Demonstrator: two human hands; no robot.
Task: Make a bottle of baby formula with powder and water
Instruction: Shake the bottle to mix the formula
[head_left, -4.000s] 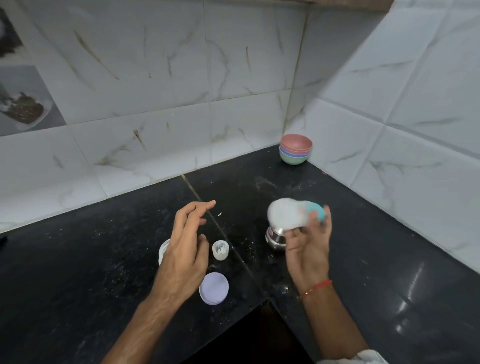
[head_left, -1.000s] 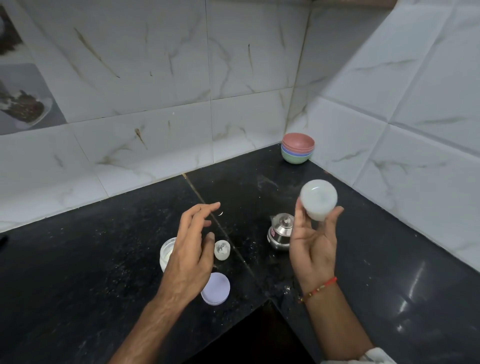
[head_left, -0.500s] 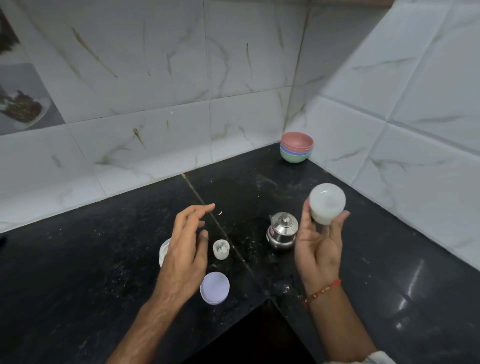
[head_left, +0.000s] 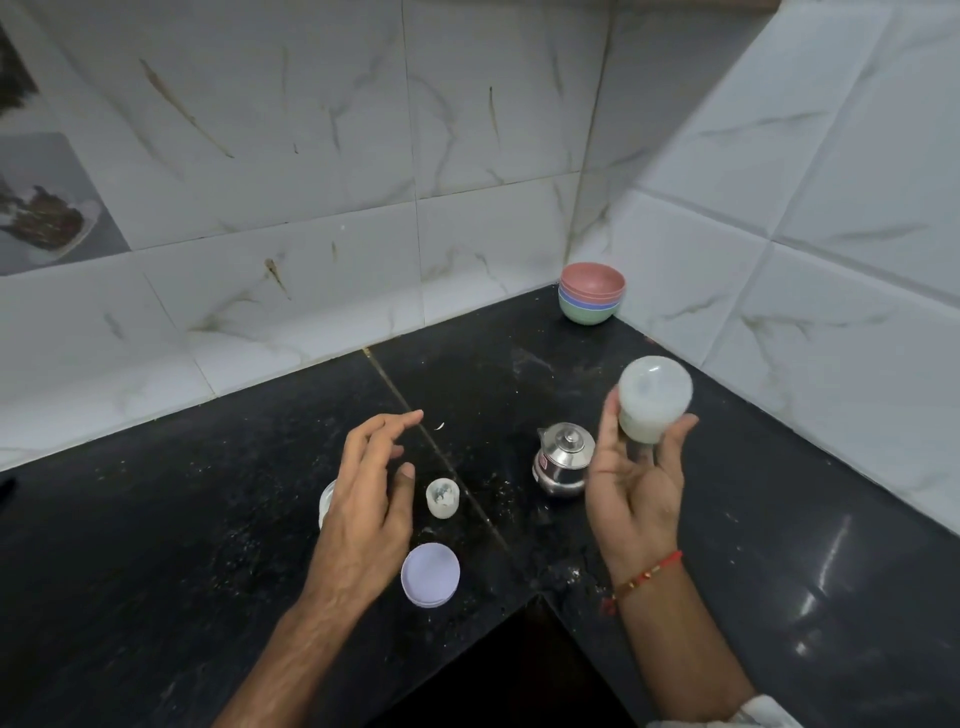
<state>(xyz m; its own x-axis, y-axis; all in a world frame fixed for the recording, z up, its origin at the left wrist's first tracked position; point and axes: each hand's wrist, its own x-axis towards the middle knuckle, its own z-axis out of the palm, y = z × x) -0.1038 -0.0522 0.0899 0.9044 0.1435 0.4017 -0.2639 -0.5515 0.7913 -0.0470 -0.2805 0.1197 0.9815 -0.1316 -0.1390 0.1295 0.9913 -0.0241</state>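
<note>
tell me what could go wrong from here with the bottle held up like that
1. The right hand holds the bottle by its lower end in the fingers only, over the kettle; a slip could knock it over.
2. The left hand hovers by the small cup and may tip it.

No text, label or number can be read anywhere.

Right hand (head_left: 631, 488) is holding the baby bottle (head_left: 653, 399) up off the black counter (head_left: 156, 545), fingers curling round it, milky white stuff showing inside. Left hand (head_left: 371, 499) is hovering loose-fingered above a white tub (head_left: 327, 501), gripping nothing. A small cap (head_left: 442, 498) and lilac lid (head_left: 430, 574) are sitting just beside it, a steel pot (head_left: 563, 462) is standing near the bottle, and stacked bowls (head_left: 591, 292) are sitting back in the corner.
</note>
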